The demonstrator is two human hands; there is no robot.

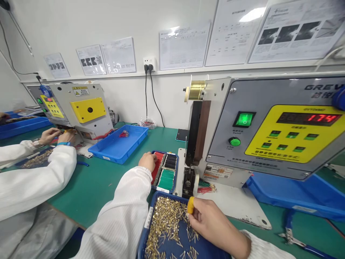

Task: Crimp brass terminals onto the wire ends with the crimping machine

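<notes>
Our right hand hung over a blue tray of loose brass crimp terminals at the near edge of the bench. Its grip was narrow, with a yellow finger cot on one fingertip; we could not tell whether it held a terminal. Our left hand lay on the red wires in a divided wire tray, its grip loosely curled, with black and green wires beside them. Many terminals and wires remained. A few red and green leads lay at the base of the crimping machine, whose counter read 174. Toward the bench's left end, a co-worker's hands worked at a second machine.
</notes>
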